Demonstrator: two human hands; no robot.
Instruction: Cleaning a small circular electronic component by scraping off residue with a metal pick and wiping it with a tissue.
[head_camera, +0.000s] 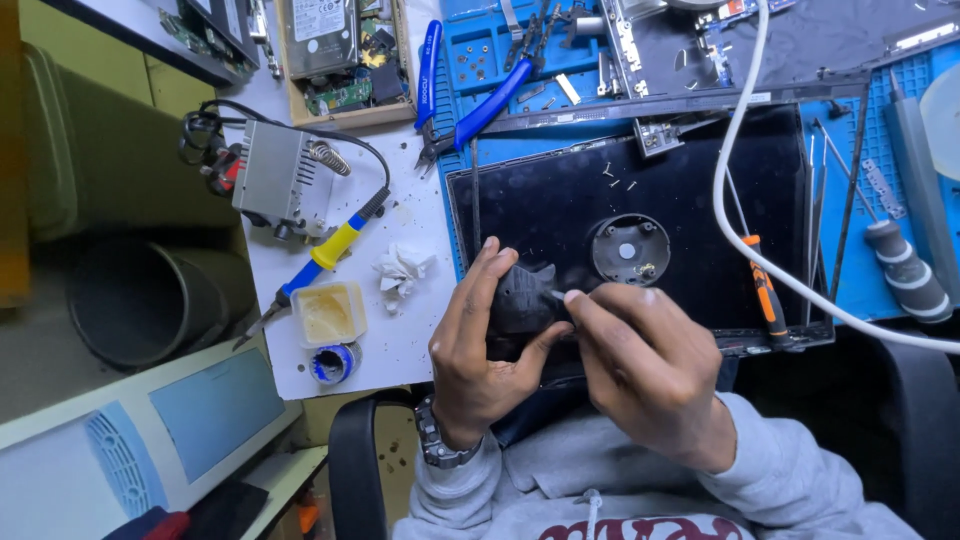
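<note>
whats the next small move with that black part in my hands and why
Probably steady the black part with the left hand and let the right fingertips finish working its edge. The part is held above the dark panel, where loose screws lie, so anything dropped could scatter.

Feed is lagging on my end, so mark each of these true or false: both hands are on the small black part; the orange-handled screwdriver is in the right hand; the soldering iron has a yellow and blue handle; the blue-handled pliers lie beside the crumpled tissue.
1. Both the left hand and the right hand are on the small black part. True.
2. The orange-handled screwdriver is in the right hand. False: it lies on the dark panel, to the right of the hands.
3. The soldering iron has a yellow and blue handle. True.
4. The blue-handled pliers lie beside the crumpled tissue. False: they lie farther up, at the blue mat's edge.
</note>
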